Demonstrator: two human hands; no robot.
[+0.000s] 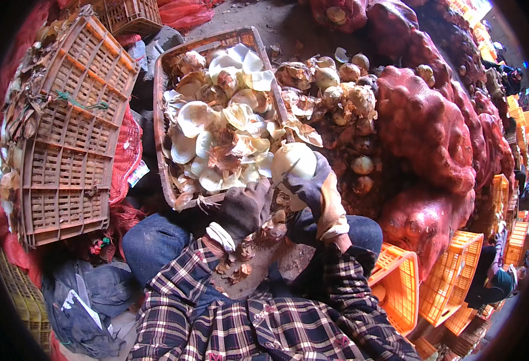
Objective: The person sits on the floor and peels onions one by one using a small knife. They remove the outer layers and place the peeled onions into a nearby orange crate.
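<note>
In my right hand [316,187], which wears a dark, light-cuffed glove, is a pale peeled onion [297,159]. It is held over the near right corner of a worn plastic crate [167,180]. My left hand [245,207], in a dark work glove, is closed at the crate's near edge. From its fingers a thin knife blade [287,170] runs up across the onion's face; the handle is hidden in the glove. Onion peels [196,118] and pale outer layers fill the crate. A loose piece of onion layer [297,203] shows just below my right hand.
Unpeeled onions [332,92] lie heaped on the floor right of the crate. Red mesh sacks of onions [422,131] are piled beyond them. A slatted crate [72,140] stands at left. Orange crates [451,275] line the lower right, where a person [494,275] is visible.
</note>
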